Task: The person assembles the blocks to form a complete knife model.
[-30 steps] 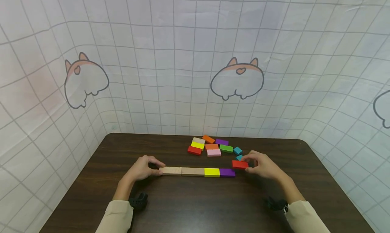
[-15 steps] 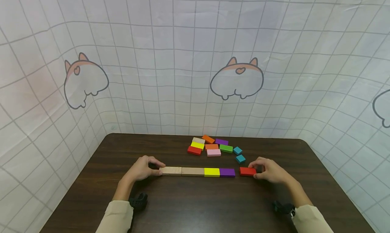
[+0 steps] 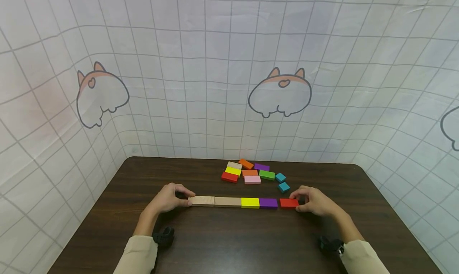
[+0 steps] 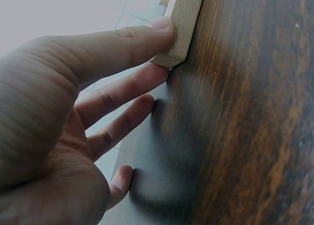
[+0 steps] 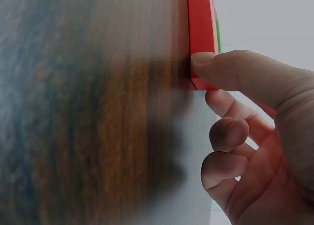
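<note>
Pinching one red block (image 3: 289, 203) just beside a row of four (image 3: 232, 202), the right hand (image 3: 316, 202) faces the left hand (image 3: 168, 197), which apparently pinches the end block (image 3: 201, 201); ten blocks (image 3: 250, 173) lie behind.

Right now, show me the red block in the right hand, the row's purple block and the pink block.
Held red block (image 3: 288, 202): head view, top face.
Row's purple block (image 3: 268, 202): head view, top face.
Pink block (image 3: 252, 179): head view, top face.
</note>
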### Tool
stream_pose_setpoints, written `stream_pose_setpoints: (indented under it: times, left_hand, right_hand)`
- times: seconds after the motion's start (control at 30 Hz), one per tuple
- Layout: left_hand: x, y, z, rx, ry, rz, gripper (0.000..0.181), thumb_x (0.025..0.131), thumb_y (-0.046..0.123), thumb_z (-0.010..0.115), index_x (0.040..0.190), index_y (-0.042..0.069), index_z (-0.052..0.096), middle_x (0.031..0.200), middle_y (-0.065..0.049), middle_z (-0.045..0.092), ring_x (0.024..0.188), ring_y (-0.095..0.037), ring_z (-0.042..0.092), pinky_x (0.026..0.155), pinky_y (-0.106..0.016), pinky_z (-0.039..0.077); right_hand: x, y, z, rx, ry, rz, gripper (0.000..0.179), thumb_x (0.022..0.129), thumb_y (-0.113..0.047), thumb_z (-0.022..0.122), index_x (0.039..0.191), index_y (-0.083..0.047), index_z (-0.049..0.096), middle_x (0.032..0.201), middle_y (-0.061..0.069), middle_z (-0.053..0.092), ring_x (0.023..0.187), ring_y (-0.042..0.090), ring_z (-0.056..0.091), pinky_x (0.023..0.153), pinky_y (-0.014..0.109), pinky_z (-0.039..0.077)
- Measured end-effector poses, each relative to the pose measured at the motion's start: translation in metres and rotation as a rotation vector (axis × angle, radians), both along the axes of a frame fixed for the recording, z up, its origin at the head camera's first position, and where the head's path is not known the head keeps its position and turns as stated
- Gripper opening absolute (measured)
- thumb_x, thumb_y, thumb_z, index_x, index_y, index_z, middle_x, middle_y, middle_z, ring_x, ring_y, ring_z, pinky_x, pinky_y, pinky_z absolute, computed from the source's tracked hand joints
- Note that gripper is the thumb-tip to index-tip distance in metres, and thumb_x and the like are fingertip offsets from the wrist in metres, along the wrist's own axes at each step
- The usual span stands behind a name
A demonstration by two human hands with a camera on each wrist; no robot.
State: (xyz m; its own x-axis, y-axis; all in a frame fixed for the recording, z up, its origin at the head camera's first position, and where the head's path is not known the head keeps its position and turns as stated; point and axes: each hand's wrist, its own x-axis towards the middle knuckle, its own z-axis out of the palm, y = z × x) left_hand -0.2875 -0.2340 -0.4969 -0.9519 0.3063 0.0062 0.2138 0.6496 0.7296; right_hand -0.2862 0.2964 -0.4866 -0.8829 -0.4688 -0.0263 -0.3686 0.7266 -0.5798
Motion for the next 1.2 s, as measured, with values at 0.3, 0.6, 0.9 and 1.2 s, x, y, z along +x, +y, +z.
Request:
stream_pose_setpoints:
  times: [0.3,0.6,0.9,1.2]
  left_hand:
    - [0.0007,0.0003,0.0004,0.008,0.004,-0.001,0.020,0.082,0.022,0.087,0.101,0.022,0.083,0.106,0.001,0.076,0.109,-0.027,0.066,0.098,-0.054,0.052]
    - [0.0009,0.0005,-0.0002,0.006,0.008,-0.002,0.020,0.081,0.022,0.087,0.100,0.022,0.083,0.105,0.002,0.076,0.107,-0.025,0.066,0.097,-0.053,0.052]
    - [0.0010,0.0009,-0.0003,0.005,0.005,0.004,0.020,0.081,0.021,0.087,0.101,0.023,0.083,0.106,0.003,0.076,0.111,-0.027,0.065,0.099,-0.054,0.051]
    - [0.0002,-0.0001,-0.0014,-0.002,0.009,0.003,0.020,0.082,0.022,0.087,0.101,0.024,0.083,0.108,0.002,0.076,0.117,-0.031,0.064,0.103,-0.058,0.049]
  right_hand:
    - [-0.0013,-0.0060,0.0001,-0.043,0.013,0.033,0.028,0.086,-0.017,0.083,0.113,-0.016,0.074,0.103,0.001,0.063,0.067,0.007,0.046,0.059,0.024,0.042]
    - [-0.0028,-0.0087,-0.0011,-0.046,-0.016,0.019,0.029,0.084,-0.017,0.084,0.111,-0.018,0.074,0.101,0.000,0.063,0.065,0.008,0.047,0.058,0.024,0.043]
    - [-0.0046,-0.0070,-0.0035,-0.057,-0.014,0.025,0.028,0.085,-0.017,0.084,0.111,-0.017,0.075,0.101,0.002,0.063,0.065,0.010,0.047,0.058,0.024,0.042]
    - [-0.0044,-0.0076,-0.0041,-0.052,-0.009,0.019,0.029,0.085,-0.017,0.084,0.112,-0.016,0.074,0.103,0.003,0.063,0.066,0.010,0.047,0.058,0.024,0.042]
